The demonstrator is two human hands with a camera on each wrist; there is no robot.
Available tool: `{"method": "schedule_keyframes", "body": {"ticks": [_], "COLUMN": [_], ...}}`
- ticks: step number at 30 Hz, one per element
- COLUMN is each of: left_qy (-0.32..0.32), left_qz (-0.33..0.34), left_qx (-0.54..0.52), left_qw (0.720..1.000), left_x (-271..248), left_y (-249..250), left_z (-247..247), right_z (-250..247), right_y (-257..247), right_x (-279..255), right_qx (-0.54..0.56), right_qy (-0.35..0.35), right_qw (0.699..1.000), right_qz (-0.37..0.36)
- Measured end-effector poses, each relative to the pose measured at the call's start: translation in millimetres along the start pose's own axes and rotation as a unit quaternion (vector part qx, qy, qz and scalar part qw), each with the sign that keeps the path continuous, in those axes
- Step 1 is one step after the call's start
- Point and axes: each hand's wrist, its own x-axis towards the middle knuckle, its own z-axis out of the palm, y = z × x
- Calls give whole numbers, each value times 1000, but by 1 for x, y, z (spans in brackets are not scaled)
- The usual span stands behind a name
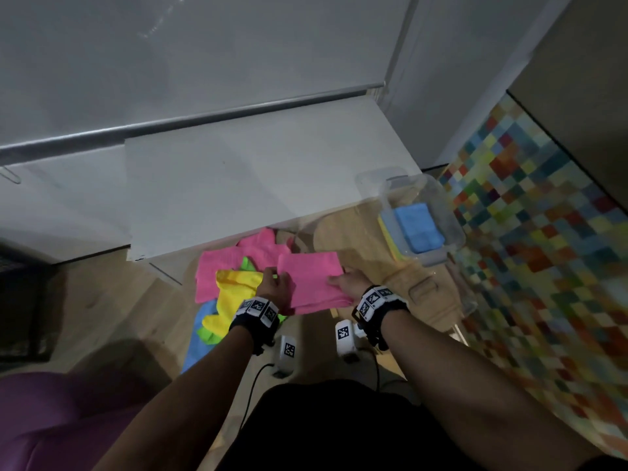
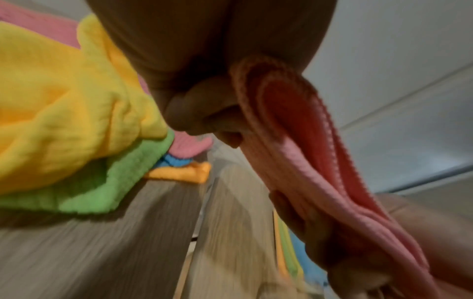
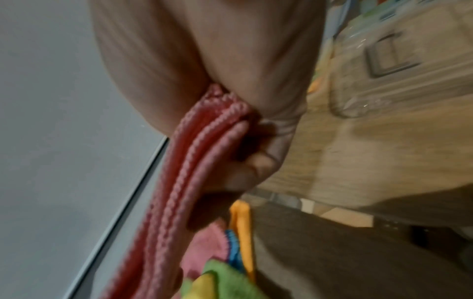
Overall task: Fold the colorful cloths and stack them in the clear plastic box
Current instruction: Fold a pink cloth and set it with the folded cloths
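Observation:
A folded pink cloth [image 1: 314, 280] is held off the floor between both hands. My left hand [image 1: 277, 283] grips its left edge; the left wrist view shows fingers [image 2: 204, 119] curled round the layered pink cloth [image 2: 307, 157]. My right hand [image 1: 346, 283] pinches the right edge, with the pink cloth [image 3: 194, 161] clamped between thumb and fingers [image 3: 250, 168]. A pile of loose cloths lies on the floor to the left: pink [image 1: 217, 270], yellow [image 1: 234, 294], green [image 1: 207, 334] and blue [image 1: 200, 345]. The clear plastic box [image 1: 438, 212] stands at the right with a folded blue cloth [image 1: 419, 227] on top of its stack.
A white cabinet [image 1: 255, 185] stands just behind the pile. A clear lid [image 1: 424, 287] lies on the wood floor [image 1: 112, 300] beside the box. A multicoloured checked rug [image 1: 543, 232] covers the right side. A purple cushion [image 1: 51, 419] sits at lower left.

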Motion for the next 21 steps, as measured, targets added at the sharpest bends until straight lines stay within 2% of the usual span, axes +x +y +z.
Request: {"method": "schedule_keyframes", "body": {"ticks": [3,6,8,14,18,20,21], "left_qy": [-79,-207,-250,-227,-130,-113,-111], "left_qz": [-44,-45,-42,-86,-119,-144,-147], "left_qx": [-63,-39,-51,-143,-248,-308,-305], "left_qw": [994,976,966,959,953,933,934], "left_x": [-5,-3,-3,19,39,49,54], "left_y": [6,17,24,44,61,68,68], "left_z": [20,38,48,91,117,125,130], "right_z": [-21,-45,-60,-115,-134,-135,-132], "right_y": [17,31,38,34,18,10,8], "right_x": [0,3,8,26,39,49,54], "right_qx": [18,37,38,-8,-38,-84,-114], "right_qy": [11,20,14,9,30,51,62], "right_qw": [1000,999,999,1000,992,983,977], "right_qz": [13,23,28,-2,-113,-158,-168]}}
